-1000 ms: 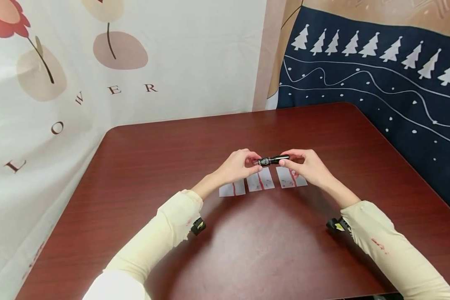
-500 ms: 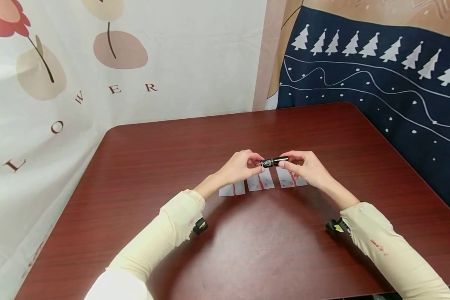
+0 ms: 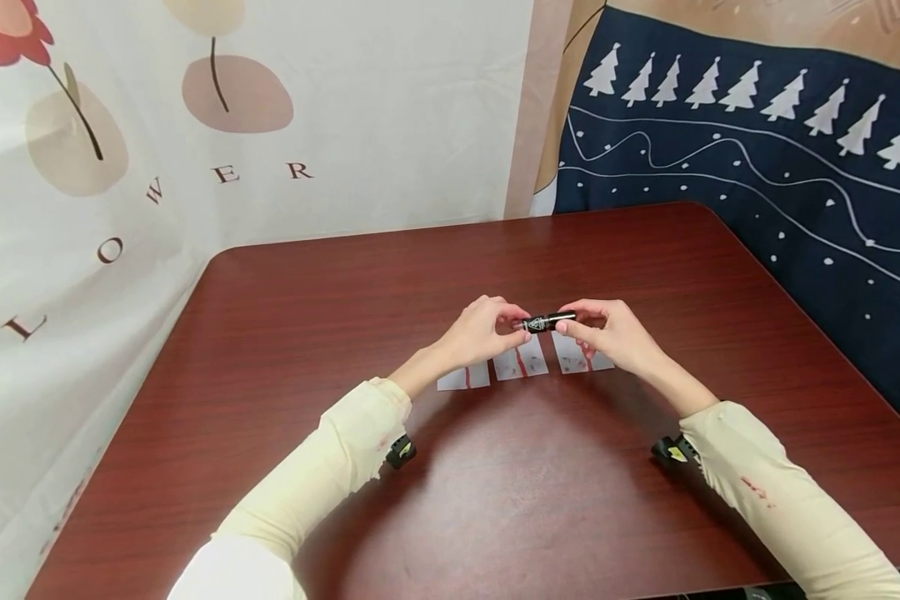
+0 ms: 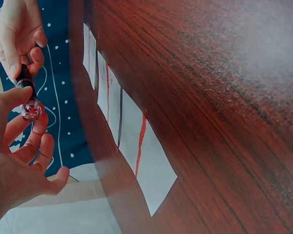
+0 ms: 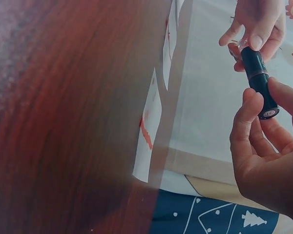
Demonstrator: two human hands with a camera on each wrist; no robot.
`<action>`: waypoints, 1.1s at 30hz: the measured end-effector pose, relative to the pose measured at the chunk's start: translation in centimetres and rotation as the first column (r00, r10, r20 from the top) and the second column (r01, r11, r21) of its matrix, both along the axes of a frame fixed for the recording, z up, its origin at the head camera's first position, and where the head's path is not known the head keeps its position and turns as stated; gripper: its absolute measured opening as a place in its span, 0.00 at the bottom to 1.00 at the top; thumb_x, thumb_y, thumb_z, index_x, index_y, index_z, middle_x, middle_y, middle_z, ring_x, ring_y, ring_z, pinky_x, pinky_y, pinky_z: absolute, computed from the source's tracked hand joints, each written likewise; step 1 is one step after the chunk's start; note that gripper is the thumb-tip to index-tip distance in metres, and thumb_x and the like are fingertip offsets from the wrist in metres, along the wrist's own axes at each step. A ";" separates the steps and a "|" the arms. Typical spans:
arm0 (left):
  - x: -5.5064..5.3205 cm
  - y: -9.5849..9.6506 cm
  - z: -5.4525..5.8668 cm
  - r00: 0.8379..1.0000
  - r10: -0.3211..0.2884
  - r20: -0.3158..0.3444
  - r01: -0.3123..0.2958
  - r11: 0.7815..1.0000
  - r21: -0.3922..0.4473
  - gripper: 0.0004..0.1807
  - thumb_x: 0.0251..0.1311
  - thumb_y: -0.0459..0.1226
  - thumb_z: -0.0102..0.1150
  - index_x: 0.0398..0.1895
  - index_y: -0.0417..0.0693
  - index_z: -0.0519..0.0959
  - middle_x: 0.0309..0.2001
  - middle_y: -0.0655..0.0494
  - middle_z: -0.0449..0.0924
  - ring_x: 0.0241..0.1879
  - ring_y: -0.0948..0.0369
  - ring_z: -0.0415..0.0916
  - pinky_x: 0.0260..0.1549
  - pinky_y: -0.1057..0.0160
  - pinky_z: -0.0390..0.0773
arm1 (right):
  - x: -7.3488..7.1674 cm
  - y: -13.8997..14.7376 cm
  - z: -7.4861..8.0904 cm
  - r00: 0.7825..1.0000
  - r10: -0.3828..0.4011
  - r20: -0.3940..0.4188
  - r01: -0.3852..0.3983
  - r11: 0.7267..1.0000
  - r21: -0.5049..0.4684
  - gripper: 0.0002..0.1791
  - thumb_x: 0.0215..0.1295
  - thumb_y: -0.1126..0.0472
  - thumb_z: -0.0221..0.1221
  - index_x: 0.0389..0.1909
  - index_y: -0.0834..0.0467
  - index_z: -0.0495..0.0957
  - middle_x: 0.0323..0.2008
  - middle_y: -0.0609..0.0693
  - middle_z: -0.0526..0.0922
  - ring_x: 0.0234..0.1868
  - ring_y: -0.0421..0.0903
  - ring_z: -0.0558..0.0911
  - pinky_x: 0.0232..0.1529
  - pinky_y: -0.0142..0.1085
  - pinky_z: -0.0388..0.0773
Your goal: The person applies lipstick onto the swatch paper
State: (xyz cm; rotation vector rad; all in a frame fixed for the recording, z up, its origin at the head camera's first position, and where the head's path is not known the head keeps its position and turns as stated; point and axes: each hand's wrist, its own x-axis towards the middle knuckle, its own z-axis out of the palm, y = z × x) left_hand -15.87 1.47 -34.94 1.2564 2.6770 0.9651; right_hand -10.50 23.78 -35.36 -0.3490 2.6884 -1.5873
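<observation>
Both hands hold one black lipstick (image 3: 549, 322) sideways above the table, just over the paper pieces. My left hand (image 3: 474, 335) pinches its left end between thumb and fingers. In the left wrist view, that end is a clear tip (image 4: 31, 111) with a red flower shape inside. My right hand (image 3: 613, 333) pinches the opposite end, where a round label (image 5: 269, 112) shows in the right wrist view. Under the hands lie a left paper piece (image 3: 456, 380), a middle paper piece (image 3: 510, 367) and a right paper piece (image 3: 572, 359), each with a red streak; the hands partly cover them.
The reddish-brown table (image 3: 465, 500) stands against a white wall cloth (image 3: 390, 125) at the back left and a dark blue cloth (image 3: 795, 167) at the right. A dark strap device (image 3: 401, 451) sits at the left wrist, another strap device (image 3: 675, 450) at the right.
My left hand has shifted slightly to the right, closer to the right hand. The lipstick between them shows a little shorter than before. The paper pieces stay where they were.
</observation>
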 end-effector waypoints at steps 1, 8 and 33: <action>0.0 0.0 0.1 1.000 -0.002 -0.006 0.002 1.000 0.002 0.13 0.55 0.40 0.63 0.43 0.45 0.83 0.31 0.58 0.77 0.37 0.60 0.69 0.38 0.63 0.65 | 0.0 0.0 0.1 1.000 0.004 -0.004 -0.004 1.000 -0.001 0.14 0.60 0.59 0.62 0.45 0.61 0.79 0.23 0.65 0.75 0.20 0.62 0.72 0.19 0.44 0.72; -0.2 0.2 0.2 0.999 -0.032 -0.014 0.032 0.999 0.032 0.12 0.54 0.37 0.64 0.42 0.42 0.83 0.29 0.57 0.77 0.34 0.61 0.69 0.37 0.64 0.65 | 0.1 0.3 0.0 1.000 0.011 -0.016 -0.011 1.000 0.007 0.15 0.60 0.58 0.62 0.45 0.61 0.79 0.22 0.63 0.75 0.20 0.61 0.72 0.19 0.42 0.70; 0.7 1.0 -0.4 0.997 -0.013 0.082 0.007 0.998 0.064 0.13 0.57 0.34 0.62 0.44 0.38 0.82 0.31 0.55 0.74 0.32 0.61 0.72 0.32 0.69 0.70 | 0.3 0.4 -1.1 0.992 0.080 0.097 -0.067 0.989 -0.133 0.15 0.63 0.59 0.59 0.46 0.65 0.76 0.24 0.65 0.72 0.19 0.46 0.72 0.21 0.43 0.75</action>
